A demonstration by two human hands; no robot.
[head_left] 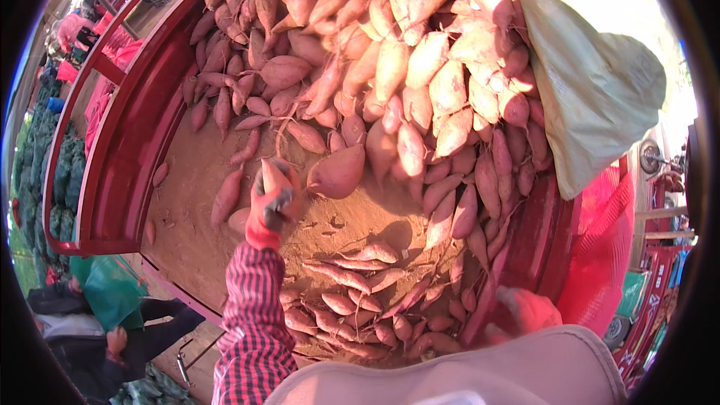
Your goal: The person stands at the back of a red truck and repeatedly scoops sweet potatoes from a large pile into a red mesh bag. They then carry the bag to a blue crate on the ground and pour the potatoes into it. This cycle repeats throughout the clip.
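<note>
My left hand (268, 214), in a red and grey glove with a red plaid sleeve, is closed around a pale pink sweet potato (274, 175), held just above the dusty floor of a red truck bed (131, 142). A big heap of sweet potatoes (405, 67) fills the far half of the bed. A smaller scatter of thin ones (360, 292) lies close to me. My right hand (525, 309), in a pale red glove, sits low at the bed's right wall; it is blurred and its fingers are hard to read.
A pale woven sack (600, 67) hangs over the heap at the upper right. Red mesh netting (604, 255) drapes the right wall. Another person (90, 337) crouches at the lower left beside a green bag (112, 289). Dark green produce (45, 172) lines the left edge.
</note>
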